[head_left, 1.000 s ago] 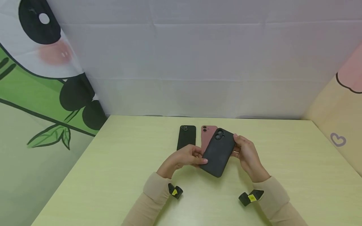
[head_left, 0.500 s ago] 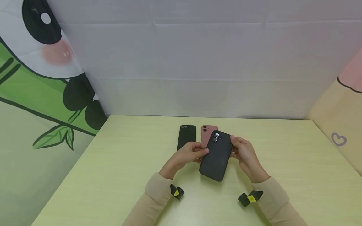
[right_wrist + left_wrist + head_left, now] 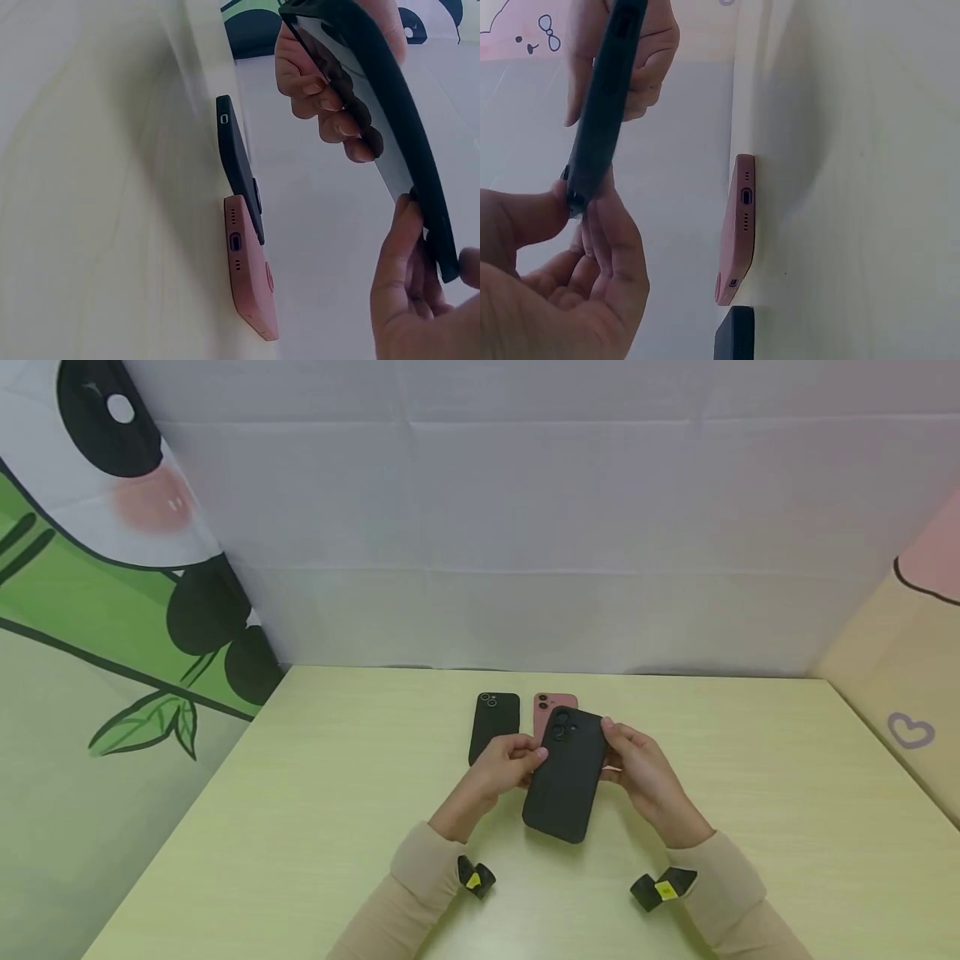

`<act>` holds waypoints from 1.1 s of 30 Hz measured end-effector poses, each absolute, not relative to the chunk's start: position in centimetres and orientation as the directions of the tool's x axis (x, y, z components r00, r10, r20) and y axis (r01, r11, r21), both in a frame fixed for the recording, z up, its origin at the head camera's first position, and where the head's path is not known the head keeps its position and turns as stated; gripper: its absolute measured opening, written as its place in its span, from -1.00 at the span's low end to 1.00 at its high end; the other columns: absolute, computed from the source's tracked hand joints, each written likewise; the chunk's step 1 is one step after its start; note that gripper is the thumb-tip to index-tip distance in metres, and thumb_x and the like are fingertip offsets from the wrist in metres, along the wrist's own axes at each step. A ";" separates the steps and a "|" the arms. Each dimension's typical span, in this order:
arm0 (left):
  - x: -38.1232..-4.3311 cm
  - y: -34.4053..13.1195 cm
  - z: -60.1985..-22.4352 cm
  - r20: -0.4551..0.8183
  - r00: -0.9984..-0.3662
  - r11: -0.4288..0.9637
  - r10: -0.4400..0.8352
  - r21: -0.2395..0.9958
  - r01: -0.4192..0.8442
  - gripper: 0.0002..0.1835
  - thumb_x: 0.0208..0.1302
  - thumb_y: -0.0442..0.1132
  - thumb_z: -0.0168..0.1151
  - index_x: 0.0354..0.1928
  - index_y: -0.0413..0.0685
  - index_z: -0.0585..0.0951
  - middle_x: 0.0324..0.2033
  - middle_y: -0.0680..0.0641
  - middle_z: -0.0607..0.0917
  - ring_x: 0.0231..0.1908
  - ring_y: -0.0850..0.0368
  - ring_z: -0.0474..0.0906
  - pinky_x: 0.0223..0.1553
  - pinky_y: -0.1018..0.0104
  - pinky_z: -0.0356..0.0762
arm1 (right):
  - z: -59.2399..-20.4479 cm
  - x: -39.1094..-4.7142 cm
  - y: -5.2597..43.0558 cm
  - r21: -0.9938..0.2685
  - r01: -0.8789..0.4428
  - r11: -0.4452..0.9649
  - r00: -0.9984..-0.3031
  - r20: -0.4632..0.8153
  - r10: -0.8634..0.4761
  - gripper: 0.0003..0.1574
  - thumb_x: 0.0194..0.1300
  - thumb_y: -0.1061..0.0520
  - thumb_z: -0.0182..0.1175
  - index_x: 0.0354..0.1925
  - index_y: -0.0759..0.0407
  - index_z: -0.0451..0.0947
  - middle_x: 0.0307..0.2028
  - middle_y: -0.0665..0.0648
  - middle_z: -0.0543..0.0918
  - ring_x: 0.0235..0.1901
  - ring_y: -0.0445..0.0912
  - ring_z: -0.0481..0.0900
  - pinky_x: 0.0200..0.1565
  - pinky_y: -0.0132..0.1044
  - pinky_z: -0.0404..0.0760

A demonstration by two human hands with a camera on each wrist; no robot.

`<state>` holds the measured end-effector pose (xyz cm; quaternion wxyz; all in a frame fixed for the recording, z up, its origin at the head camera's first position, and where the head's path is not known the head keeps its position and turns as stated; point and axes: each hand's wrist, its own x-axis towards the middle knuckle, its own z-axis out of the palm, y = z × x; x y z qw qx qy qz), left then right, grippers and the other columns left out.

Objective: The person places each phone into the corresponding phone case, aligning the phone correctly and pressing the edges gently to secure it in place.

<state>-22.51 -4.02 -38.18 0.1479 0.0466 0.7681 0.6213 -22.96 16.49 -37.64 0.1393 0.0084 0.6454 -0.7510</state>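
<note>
A smartphone in a black case (image 3: pixel 564 781) is held up over the table between both hands, its camera side toward the head view. My left hand (image 3: pixel 501 770) pinches its left edge with the thumb on the back. On the upper right edge, my right hand (image 3: pixel 645 772) grips it with thumb and fingers. In the right wrist view the glossy screen of the black-cased phone (image 3: pixel 427 165) reflects fingers. Behind it, a pink phone (image 3: pixel 552 702) lies camera side up, partly covered in the head view. Left of that lies another black phone (image 3: pixel 495 720), its lower corner overlapped by my left hand.
The pale yellow table (image 3: pixel 300 827) stretches to a grey-white cloth backdrop (image 3: pixel 465 527). Printed cartoon panels stand at the left and right sides. Small black-and-yellow devices sit on both wrists, next to beige sleeves (image 3: pixel 427 860).
The held phone has shifted left and turned more upright. My left thumb sits higher along its edge, and my right hand has moved a little left with it.
</note>
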 end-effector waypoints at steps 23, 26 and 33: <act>-25.0 -3.8 -37.9 -0.225 -0.973 -0.010 -0.047 0.974 -0.225 -0.74 0.28 -0.19 0.11 -0.10 -0.24 0.53 -0.52 0.06 0.56 -0.55 0.24 0.47 -0.34 0.30 0.55 | -38.3 -25.0 17.5 -0.991 0.116 0.072 -0.801 -0.137 -0.583 -0.64 0.21 0.24 0.17 -0.07 0.38 0.33 -0.33 0.00 0.57 -0.35 -0.15 0.59 -0.22 -0.21 0.60; -25.1 -3.6 -37.9 -0.210 -0.977 0.020 -0.026 0.977 -0.210 -0.70 0.28 -0.19 0.12 -0.07 -0.27 0.51 -0.46 0.01 0.58 -0.50 0.22 0.49 -0.34 0.33 0.57 | -38.4 -25.3 17.7 -0.991 0.104 0.088 -0.806 -0.136 -0.577 -0.75 0.21 0.29 0.15 -0.16 0.31 0.33 -0.40 0.00 0.51 -0.41 -0.17 0.54 -0.27 -0.24 0.60; -25.4 -3.2 -38.0 -0.137 -0.991 0.099 0.004 0.986 -0.136 -0.69 0.31 -0.17 0.08 -0.09 -0.32 0.51 -0.43 -0.08 0.61 -0.48 0.21 0.52 -0.37 0.34 0.59 | -38.3 -26.0 18.2 -0.990 0.100 0.101 -0.798 -0.140 -0.586 -0.81 0.19 0.32 0.13 -0.29 0.22 0.29 -0.48 -0.01 0.40 -0.49 -0.18 0.45 -0.33 -0.25 0.60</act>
